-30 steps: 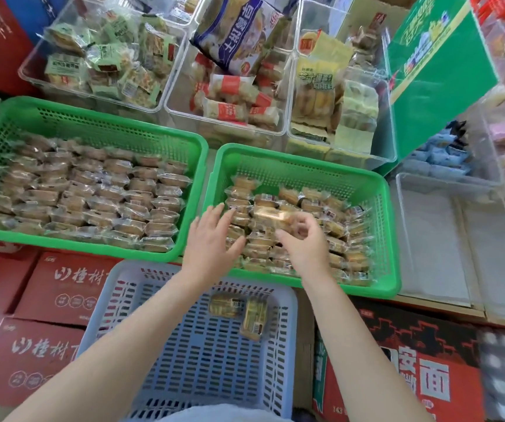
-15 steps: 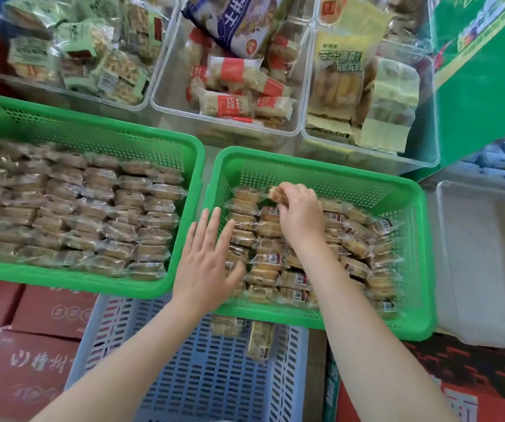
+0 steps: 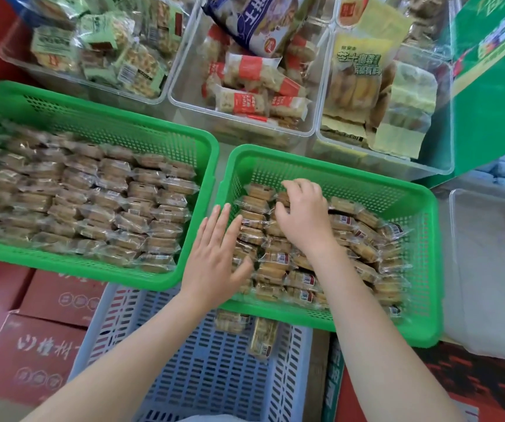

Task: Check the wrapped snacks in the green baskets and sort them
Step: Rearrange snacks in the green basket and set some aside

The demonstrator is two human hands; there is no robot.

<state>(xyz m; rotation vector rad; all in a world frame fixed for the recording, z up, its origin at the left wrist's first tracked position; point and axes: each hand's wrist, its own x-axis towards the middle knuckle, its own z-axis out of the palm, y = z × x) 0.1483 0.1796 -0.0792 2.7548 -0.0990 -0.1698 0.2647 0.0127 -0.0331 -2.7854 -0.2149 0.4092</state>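
The wrapped snacks [image 3: 294, 263] lie in rows in the right green basket [image 3: 424, 269], filling its floor except a bare strip along the far wall. The right hand [image 3: 304, 214] reaches to the far left of those rows, fingers curled down onto a snack [image 3: 283, 198] at the top of the pile; it appears to pinch it, though the knuckles hide the fingertips. The left hand [image 3: 214, 260] lies flat with straight, spread fingers over the basket's left wall, holding nothing, thumb touching the near-left packs. Just left, the left green basket [image 3: 99, 126] is packed with more snacks in tight rows. Near the person, partly under the right basket, a blue basket [image 3: 202, 376] holds two snacks [image 3: 263, 336] side by side at its far edge. Beyond the green baskets stand clear bins [image 3: 245, 117] of other packaged snacks, with a green box [image 3: 494, 111] at far right. Red cartons [image 3: 32, 351] sit at near left.
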